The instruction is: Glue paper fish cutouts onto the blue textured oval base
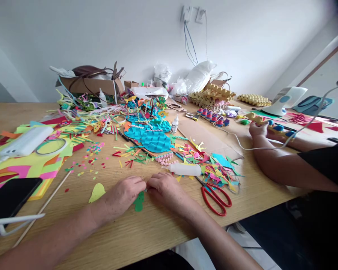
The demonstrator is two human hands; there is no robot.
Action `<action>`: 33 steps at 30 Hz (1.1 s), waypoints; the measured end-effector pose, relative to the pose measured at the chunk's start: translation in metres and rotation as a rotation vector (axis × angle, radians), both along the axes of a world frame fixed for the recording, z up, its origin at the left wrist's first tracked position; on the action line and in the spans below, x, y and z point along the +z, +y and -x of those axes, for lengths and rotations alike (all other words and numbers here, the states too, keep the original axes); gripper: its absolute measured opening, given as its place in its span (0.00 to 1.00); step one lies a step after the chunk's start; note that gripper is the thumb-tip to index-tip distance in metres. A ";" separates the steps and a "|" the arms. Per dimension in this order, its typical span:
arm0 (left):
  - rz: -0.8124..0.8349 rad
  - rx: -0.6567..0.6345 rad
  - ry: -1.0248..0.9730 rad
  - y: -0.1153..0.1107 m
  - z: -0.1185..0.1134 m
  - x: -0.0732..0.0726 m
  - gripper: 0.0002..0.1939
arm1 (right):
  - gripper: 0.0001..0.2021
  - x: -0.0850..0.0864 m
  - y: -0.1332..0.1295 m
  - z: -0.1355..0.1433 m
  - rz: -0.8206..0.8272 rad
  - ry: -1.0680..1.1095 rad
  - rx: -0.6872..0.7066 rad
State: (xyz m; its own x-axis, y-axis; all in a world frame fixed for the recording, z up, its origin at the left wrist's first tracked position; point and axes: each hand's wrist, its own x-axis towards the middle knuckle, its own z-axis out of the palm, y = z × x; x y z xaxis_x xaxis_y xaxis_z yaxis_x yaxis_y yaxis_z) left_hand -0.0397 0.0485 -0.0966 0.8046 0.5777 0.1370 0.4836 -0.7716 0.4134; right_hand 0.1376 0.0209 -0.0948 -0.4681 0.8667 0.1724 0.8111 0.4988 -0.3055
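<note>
My left hand [126,193] and my right hand [163,187] meet near the table's front edge with their fingertips pinched close together. Whatever lies between the fingers is mostly hidden. Just below them a green paper cutout [139,202] shows, partly covered by my left hand; I cannot tell whether it is held or lies on the table. A yellow rounded paper piece [97,192] rests left of my left hand. Beyond my right hand lies a white squeeze bottle [186,169] on its side. Red-handled scissors [216,198] lie to the right of that hand.
Blue paper shapes [156,140], paper scraps [214,170] and a small glue bottle [175,124] spread over the table [124,240]. A black phone [11,202] and wooden stick [45,204] lie left. At right, another person's hand [258,131] holds a painted egg-carton strip [277,127].
</note>
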 end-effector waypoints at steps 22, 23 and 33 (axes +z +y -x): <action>-0.087 -0.015 -0.074 0.005 0.028 -0.009 0.12 | 0.06 -0.012 0.000 0.005 -0.148 -0.045 0.056; -0.112 -0.032 -0.075 0.004 0.030 -0.009 0.14 | 0.06 -0.012 0.000 0.005 -0.144 -0.046 0.061; -0.170 -0.109 -0.060 0.001 0.031 -0.007 0.20 | 0.05 -0.009 0.000 0.002 -0.141 -0.083 0.116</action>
